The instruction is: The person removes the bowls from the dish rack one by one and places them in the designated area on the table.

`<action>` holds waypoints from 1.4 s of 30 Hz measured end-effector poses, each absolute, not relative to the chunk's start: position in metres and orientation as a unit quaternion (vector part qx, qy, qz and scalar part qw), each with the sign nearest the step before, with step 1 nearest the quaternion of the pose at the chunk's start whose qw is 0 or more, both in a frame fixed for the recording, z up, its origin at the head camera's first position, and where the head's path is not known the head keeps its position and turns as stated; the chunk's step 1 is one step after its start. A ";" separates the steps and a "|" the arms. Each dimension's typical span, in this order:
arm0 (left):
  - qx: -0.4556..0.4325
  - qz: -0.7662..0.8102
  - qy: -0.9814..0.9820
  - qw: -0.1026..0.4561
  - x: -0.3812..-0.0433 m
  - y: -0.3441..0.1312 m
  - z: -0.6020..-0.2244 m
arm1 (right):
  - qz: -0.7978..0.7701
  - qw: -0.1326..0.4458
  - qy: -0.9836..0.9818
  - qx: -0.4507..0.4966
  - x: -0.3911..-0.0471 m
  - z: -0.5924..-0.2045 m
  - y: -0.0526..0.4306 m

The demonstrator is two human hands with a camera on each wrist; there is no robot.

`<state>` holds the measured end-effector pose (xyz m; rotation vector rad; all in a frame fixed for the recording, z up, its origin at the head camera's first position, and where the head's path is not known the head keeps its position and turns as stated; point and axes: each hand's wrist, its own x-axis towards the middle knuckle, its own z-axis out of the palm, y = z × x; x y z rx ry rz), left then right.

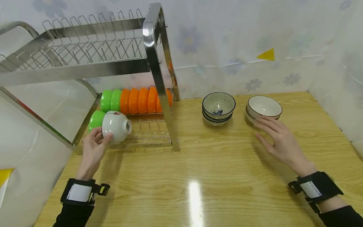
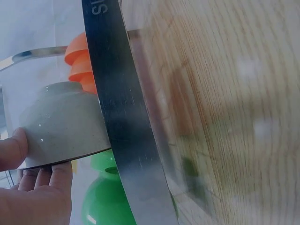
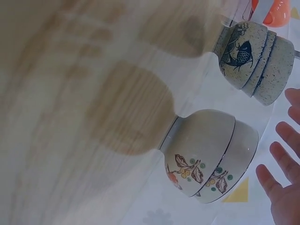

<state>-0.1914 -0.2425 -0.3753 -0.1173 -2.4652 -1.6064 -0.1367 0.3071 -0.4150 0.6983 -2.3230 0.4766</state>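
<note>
Bowls (image 1: 143, 101) line the rack (image 1: 71, 72) at frame left; left hand (image 1: 92, 144) grips a white bowl (image 1: 114, 128); two stacks (image 1: 218, 109) remain unracked, right hand (image 1: 281, 141) relaxed.

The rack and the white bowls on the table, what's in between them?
In the head view, the stack of speckled bowls stands between the rack and the white bowls, with bare table on either side of it.
</note>
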 end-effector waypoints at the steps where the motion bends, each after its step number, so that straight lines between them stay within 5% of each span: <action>1: -0.041 -0.540 -0.835 0.101 -0.190 -0.241 -0.375 | 0.181 0.325 -0.889 0.268 -0.136 -0.416 0.307; 17: -0.113 -0.565 -0.803 0.150 -0.165 -0.216 -0.373 | 0.199 0.303 -0.891 0.274 -0.136 -0.420 0.302; 42: -0.191 -0.563 -0.791 0.145 -0.154 -0.177 -0.373 | 0.267 0.264 -0.888 0.267 -0.131 -0.428 0.299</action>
